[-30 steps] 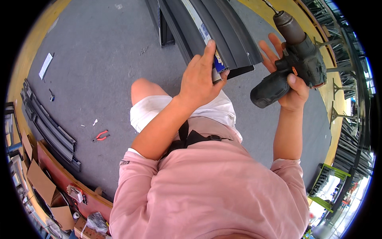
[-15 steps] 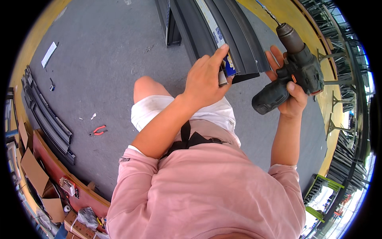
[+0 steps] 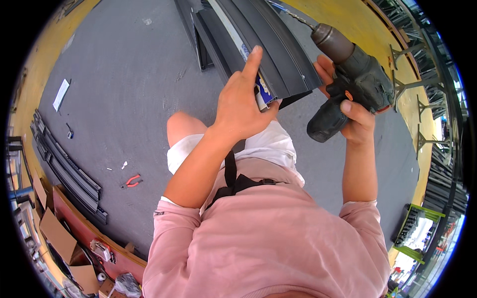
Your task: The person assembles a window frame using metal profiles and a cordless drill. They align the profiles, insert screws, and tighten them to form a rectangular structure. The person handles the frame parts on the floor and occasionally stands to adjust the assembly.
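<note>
My left hand (image 3: pixel 240 102) grips the near end of a long dark grey metal profile (image 3: pixel 278 64), its index finger stretched along the top and its thumb at the end face. Beside those fingers a pale strip with a blue label (image 3: pixel 264 90) runs along the profile. In my right hand (image 3: pixel 358 120) lies a black cordless drill (image 3: pixel 360 69), held around the body with the thumb on the near side and fingers behind. Its long twist drill bit (image 3: pixel 294 18) points up and left, past the profile's right edge. Part of the right hand's fingers is hidden behind the drill.
Red-handled pliers (image 3: pixel 132 182) lie on the grey floor to the left. Further left are a stack of dark profiles (image 3: pixel 69 171), a small tool (image 3: pixel 69 131) and a white sheet (image 3: pixel 61 95). Cardboard boxes (image 3: pixel 57 233) stand lower left, a green rack (image 3: pixel 411 233) lower right.
The drill has tilted further left, so its bit now slants across toward the profile. My left hand sits slightly further left in view, still on the profile's end. The whole view has shifted a little.
</note>
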### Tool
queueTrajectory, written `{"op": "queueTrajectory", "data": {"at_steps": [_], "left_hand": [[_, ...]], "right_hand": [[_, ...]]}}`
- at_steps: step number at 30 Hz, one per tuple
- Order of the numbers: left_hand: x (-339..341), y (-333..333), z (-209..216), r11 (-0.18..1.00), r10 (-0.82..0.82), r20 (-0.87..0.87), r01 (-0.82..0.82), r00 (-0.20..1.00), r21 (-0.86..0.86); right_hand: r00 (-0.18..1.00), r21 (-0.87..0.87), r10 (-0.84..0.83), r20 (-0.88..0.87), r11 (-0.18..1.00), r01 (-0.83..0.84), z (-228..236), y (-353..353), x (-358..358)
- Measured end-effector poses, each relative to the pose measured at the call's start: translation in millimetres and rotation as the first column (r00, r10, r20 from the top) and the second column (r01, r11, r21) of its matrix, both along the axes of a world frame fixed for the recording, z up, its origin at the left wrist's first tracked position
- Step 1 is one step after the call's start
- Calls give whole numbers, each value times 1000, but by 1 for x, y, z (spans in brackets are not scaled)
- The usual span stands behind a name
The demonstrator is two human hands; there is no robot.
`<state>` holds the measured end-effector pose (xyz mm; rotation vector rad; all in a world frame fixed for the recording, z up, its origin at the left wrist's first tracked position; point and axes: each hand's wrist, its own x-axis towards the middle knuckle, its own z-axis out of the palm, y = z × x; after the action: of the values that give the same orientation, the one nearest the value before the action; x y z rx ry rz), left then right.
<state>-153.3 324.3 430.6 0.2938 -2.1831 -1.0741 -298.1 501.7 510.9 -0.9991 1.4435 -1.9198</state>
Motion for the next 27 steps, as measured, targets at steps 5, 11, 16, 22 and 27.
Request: {"op": "queueTrajectory", "data": {"at_steps": [5,11,16,22,27], "left_hand": [[-7,-2,-8,988,-108,-79,116,991,103],[-12,4,-19,938,-133,-292,216,947,273],[-9,-3,-12,978,-156,-142,173,977,117],[-15,-8,-11,913,-246,-296,324,923,250],[-19,-14,-11,907,-279,-361,368,890,206]], "right_hand": [[999,-30,24,-22,999,-25,-2,6,-11],[999,130,-31,-5,991,32,-1,10,-11],[997,191,15,-79,982,0,-18,32,-27],[982,277,84,-168,960,-35,-16,39,-28],[981,264,80,-179,964,-30,-20,40,-33]]}}
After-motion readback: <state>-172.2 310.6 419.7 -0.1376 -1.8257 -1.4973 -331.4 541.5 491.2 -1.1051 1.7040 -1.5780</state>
